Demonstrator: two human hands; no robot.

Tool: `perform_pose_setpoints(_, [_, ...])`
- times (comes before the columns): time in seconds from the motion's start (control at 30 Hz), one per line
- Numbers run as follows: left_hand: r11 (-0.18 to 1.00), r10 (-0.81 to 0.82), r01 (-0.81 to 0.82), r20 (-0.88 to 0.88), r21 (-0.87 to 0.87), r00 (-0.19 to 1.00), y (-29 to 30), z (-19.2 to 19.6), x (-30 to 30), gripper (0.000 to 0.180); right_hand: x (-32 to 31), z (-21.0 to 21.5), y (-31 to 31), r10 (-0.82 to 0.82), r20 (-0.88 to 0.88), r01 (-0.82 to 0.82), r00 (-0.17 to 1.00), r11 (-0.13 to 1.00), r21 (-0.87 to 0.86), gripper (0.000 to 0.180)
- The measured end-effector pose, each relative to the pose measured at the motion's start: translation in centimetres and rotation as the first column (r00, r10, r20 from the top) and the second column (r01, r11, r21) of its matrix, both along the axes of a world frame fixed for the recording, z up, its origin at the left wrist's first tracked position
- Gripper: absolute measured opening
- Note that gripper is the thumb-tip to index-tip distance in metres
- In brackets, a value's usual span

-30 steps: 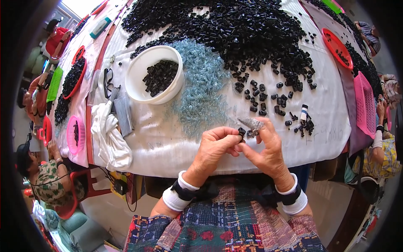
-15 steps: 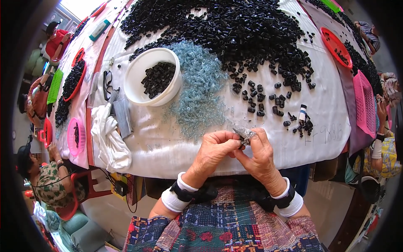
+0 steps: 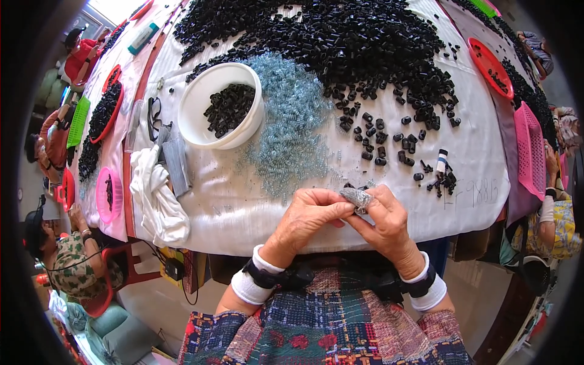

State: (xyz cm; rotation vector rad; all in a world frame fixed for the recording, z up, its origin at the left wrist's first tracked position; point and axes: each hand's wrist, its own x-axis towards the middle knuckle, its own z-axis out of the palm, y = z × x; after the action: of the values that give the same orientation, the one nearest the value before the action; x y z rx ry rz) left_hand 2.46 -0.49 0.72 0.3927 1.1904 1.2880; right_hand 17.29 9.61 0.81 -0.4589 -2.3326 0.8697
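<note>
My left hand (image 3: pixel 309 218) and my right hand (image 3: pixel 390 224) meet above the table's near edge, fingertips pinched together. Between them shows a crumpled silver-grey wrapping (image 3: pixel 358 198), which may sit around a finger of my right hand; I cannot tell. Whatever small piece the fingertips hold is hidden. A dark bit (image 3: pixel 348 185) shows just beyond them. Farther off lies a heap of small clear-blue springs (image 3: pixel 286 134). Loose black cylindrical caps (image 3: pixel 380 140) are scattered to its right, and a large pile of black caps (image 3: pixel 340 42) spreads behind.
A white tub (image 3: pixel 188 131) holding black caps stands left of the springs. Eyeglasses (image 3: pixel 153 118), a grey cloth (image 3: pixel 176 167) and a white cloth (image 3: pixel 155 207) lie at the left. A white-and-blue tube (image 3: pixel 441 160) stands right, near small black parts. Co-workers sit at both sides.
My right hand has shifted slightly right and down, and the silver-grey wrapping has turned with it. My left hand stays nearly in place, still pinched.
</note>
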Motion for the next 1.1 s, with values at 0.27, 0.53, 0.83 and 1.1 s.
perform_pose_setpoints(0.27, [0.999, 0.03, -0.028, 0.165, -0.015, 0.986, 0.1, 0.5, 0.0, 0.022, -0.5, -0.1, -0.1, -0.043, -0.099, 0.044, 0.994, 0.999, 0.015, 0.034])
perform_pose_setpoints(0.53, [0.999, -0.012, 0.009, 0.073, 0.045, 0.997, 0.0, 0.3, 0.1, 0.022, -0.6, 1.1, 0.1, 0.011, -0.085, -0.004, 0.996, 0.997, 0.079, 0.036])
perform_pose_setpoints(0.83, [0.998, -0.048, 0.048, 0.002, 0.035, 0.999, -0.2, 1.0, 0.3, 0.018, 0.0, 1.3, -0.1, 0.046, -0.053, -0.037, 0.998, 0.989, 0.143, 0.033])
perform_pose_setpoints(1.1, [0.989, -0.122, 0.127, -0.078, 0.074, 0.99, -0.5, 1.4, -0.9, 0.021, -0.3, 1.2, -0.1, 0.08, -0.012, -0.08, 0.997, 0.996, 0.027, 0.034])
